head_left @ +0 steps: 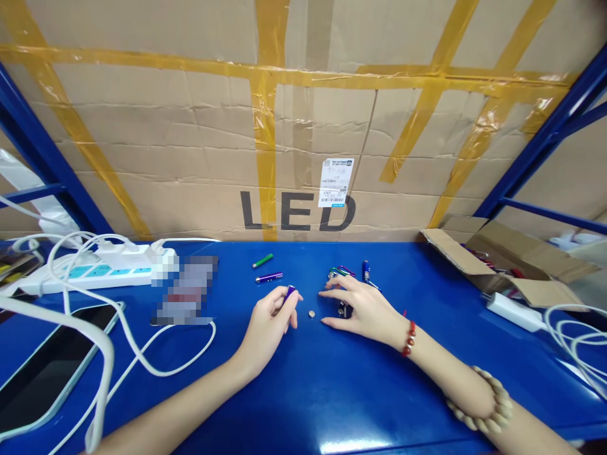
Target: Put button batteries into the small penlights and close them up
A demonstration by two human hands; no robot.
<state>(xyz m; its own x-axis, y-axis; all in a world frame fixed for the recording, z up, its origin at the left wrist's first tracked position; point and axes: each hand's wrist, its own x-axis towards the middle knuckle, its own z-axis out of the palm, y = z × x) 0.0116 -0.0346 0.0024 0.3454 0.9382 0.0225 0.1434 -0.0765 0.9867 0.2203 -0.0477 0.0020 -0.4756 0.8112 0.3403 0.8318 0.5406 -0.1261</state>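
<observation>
Between the thumb and fingers of my left hand [272, 325] is a short purple metal tube [289, 292], mostly hidden by the fingers. My right hand [360, 308] hovers palm down with its fingers spread, over small dark and shiny parts [345, 309] that it partly covers. A small round silvery piece [312, 314], like a button cell, lies on the table between the hands. Beyond my left hand lie a purple pen-like flashlight [269, 278] and a green one [262, 261]. Coloured carabiner clips [341, 272] and a blue flashlight [366, 270] rest behind my right hand.
On the left of the blue table [303, 392] are a white power strip [109, 268], looping white cables [107, 341] and a phone [57, 360]. An open carton [502, 253] and a white adapter [515, 313] sit at right. A large taped cardboard box [199, 145] stands behind.
</observation>
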